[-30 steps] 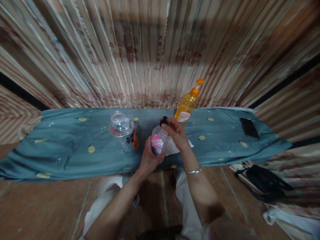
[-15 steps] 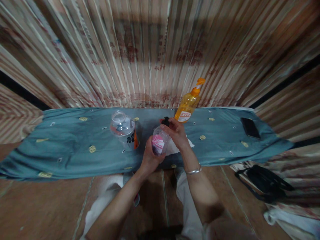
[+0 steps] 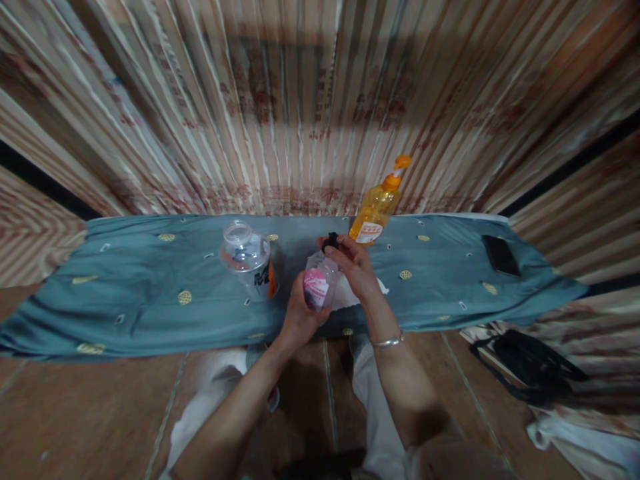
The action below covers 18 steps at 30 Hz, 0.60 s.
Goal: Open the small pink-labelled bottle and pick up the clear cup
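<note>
My left hand [image 3: 303, 308] is closed round the lower part of a small clear bottle [image 3: 318, 283] with a pink and white label. Just above the bottle's mouth, the fingers of my right hand [image 3: 359, 265] pinch a black pump top [image 3: 330, 243]. Whether its tube still sits inside the bottle is hard to make out. Behind my right hand stands an amber pump bottle [image 3: 375, 212] with an orange head. To the left is a large clear plastic jar [image 3: 249, 261] with an open neck and black and orange print.
A teal patterned cloth [image 3: 150, 280] covers the narrow table. White paper [image 3: 349, 295] lies under my right wrist. A black phone [image 3: 501, 256] rests at the right end. A dark bag [image 3: 537, 363] sits lower right, and a striped curtain [image 3: 300, 100] hangs behind.
The black pump top has tilted and lifted slightly off the bottle's mouth in my right hand. My left hand keeps the bottle in nearly the same place.
</note>
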Motion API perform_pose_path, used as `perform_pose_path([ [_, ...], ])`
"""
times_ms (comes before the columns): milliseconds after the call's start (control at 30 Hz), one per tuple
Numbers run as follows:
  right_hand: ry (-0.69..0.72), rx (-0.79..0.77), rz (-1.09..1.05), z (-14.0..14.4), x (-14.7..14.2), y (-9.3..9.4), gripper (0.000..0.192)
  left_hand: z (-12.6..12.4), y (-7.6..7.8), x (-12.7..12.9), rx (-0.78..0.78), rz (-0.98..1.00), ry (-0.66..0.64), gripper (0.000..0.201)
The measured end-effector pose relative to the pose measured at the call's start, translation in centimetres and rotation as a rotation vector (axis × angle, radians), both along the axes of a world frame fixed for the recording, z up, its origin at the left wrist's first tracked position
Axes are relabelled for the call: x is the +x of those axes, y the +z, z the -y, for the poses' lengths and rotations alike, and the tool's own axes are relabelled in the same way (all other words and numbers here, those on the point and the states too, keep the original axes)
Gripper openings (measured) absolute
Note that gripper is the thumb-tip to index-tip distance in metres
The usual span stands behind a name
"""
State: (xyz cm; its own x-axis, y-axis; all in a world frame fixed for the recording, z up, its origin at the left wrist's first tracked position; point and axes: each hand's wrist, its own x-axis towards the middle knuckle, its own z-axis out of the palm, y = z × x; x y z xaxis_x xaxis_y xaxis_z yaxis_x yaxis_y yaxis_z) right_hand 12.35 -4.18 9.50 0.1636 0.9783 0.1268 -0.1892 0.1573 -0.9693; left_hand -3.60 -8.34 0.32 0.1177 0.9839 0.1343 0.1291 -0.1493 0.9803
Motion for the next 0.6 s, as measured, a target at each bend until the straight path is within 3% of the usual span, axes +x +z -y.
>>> perform_pose_path([
  [600,-0.009,0.031,-0.017,-0.08,-0.21,-0.24,0.055,0.06,0.23,-0.04,-0.009,0.023,-0.007,0.094],
])
